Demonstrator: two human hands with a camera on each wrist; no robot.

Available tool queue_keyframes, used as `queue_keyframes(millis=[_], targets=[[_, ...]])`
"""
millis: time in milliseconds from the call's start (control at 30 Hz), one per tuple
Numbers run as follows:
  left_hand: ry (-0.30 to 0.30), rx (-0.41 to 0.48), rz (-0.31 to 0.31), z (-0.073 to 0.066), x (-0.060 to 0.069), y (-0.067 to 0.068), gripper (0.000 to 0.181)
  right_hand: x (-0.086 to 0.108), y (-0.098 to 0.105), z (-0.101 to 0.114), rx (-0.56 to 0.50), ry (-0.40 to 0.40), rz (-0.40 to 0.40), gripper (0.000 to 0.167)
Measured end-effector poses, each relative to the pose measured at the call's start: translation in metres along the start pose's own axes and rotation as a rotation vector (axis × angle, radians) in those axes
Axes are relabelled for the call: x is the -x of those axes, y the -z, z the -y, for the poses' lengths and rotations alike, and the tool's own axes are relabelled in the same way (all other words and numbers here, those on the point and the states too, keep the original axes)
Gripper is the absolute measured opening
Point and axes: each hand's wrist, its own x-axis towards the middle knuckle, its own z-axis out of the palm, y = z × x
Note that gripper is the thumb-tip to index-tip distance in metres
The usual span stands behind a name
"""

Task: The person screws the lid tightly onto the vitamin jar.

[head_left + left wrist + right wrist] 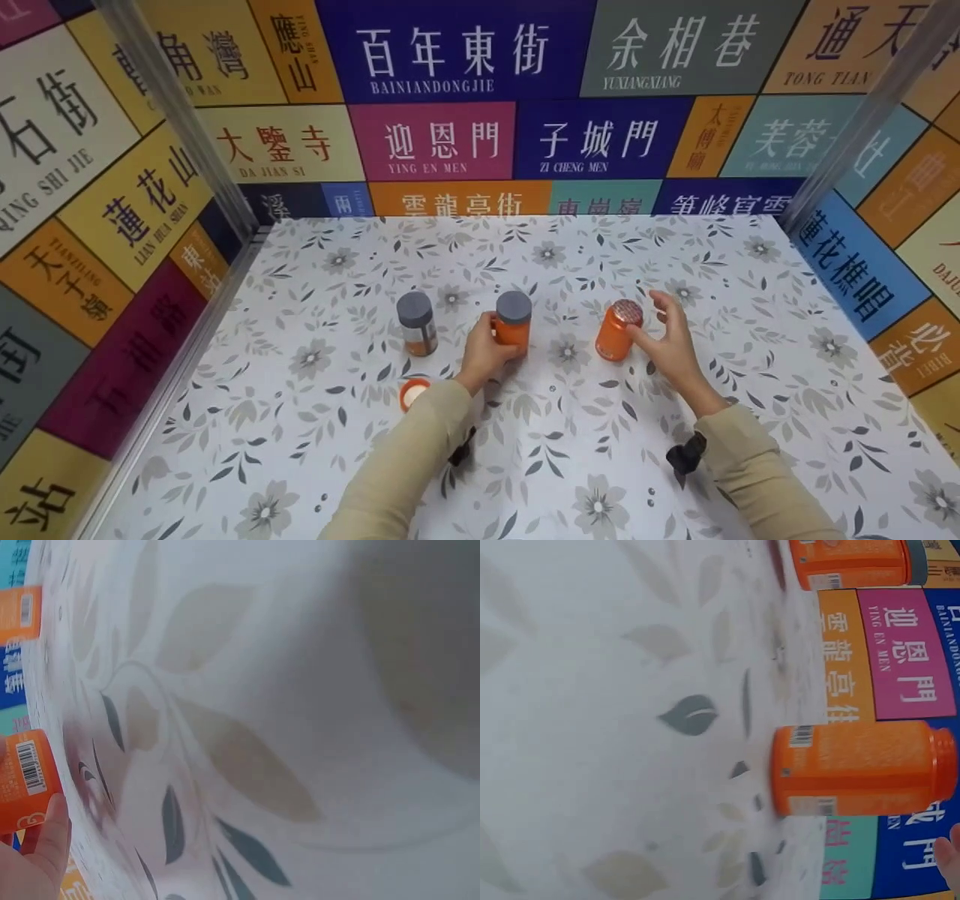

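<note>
My left hand [486, 351] grips an upright orange bottle [513, 336] with a grey lid [514, 307] by its side, thumb in front. Right of it stands a second orange bottle [613, 341], without a screw cap, its threaded neck [943, 763] bare in the right wrist view. The top of that bottle looks reddish and speckled; I cannot tell what it is. My right hand [671, 346] is beside this bottle with thumb and fingers spread apart. Its thumb is close to the neck, and a fingertip [949, 859] shows at the right wrist view's edge.
Left of the held bottle stands a clear jar [417, 330] with a grey lid and something orange low inside. An orange round cap with a pale inside [412, 391] lies by my left sleeve. A flower-patterned cloth [330, 450] covers the table; printed panels [431, 142] wall it.
</note>
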Motion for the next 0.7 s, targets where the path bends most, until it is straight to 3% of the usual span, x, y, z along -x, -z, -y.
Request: queue_keyframes(millis=[100, 300, 700], targets=[[0.022, 0.006, -0.02, 0.001, -0.005, -0.003, 0.055, 0.003, 0.001, -0.009, -0.053, -0.096, 0.034, 0.069], [0.027, -0.003, -0.044, 0.002, -0.007, -0.009, 0.054, 0.005, -0.003, -0.02, -0.117, -0.215, 0.087, 0.08], [0.033, 0.034, -0.008, 0.004, -0.011, -0.012, 0.053, 0.006, -0.009, -0.03, -0.183, -0.346, 0.135, 0.088]])
